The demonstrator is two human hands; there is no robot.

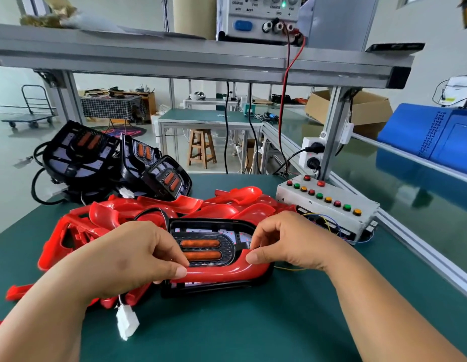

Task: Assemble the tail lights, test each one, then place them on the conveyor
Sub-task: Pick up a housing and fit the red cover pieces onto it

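Factory assembly workshop: aluminium-frame workbench [201, 64], power supply [256, 19], conveyor [410, 184].

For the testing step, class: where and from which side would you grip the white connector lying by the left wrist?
Likely pinch the white connector across its long sides, from above and the right: it lies flat on the mat, wires enter its far end, the left forearm blocks the left.

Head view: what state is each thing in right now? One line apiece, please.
black housing: flat on the mat, amber strips exposed.
red lens: laid on the black housing's near edge, not covering it all.
left hand: pinches the red lens's left end.
right hand: pinches the red lens's right end.
white connector: unplugged, loose on the mat.
power supply: green lamp lit, leads plugged in.
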